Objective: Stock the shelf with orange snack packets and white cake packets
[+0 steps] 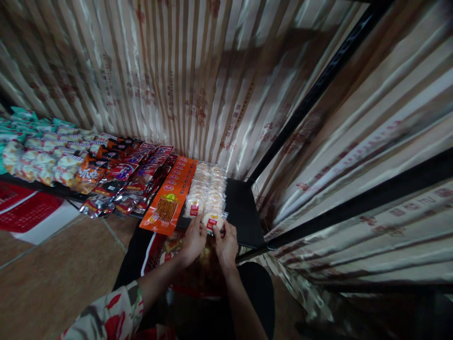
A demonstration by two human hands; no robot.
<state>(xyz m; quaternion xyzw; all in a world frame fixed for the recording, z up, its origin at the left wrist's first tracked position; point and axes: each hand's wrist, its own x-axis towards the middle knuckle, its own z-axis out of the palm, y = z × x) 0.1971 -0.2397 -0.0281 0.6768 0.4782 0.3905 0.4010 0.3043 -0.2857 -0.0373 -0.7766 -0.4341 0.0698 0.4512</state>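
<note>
Two rows of small clear-wrapped white cakes or crackers (208, 184) with red labels stand on the black shelf (242, 208). At the front of the right row, one wrapped piece (213, 220) is pinched between my two hands. My left hand (194, 240) closes on its left edge, and my right hand (226, 240) grips its right edge with thumb and fingers. Just left of the rows lies a large orange snack packet (169, 200) with a window showing brown sticks. Below my hands, a red basket (150, 255) holds more wrapped pieces, partly hidden by my arms.
Farther left along the shelf lie dark red and purple packets (141, 170), orange-and-black packets (90, 174), whitish packets (44, 163) and green packets (23, 123). A striped curtain (170, 71) hangs behind. Black frame bars (300, 118) slant at the right. A red crate (21, 212) sits below left.
</note>
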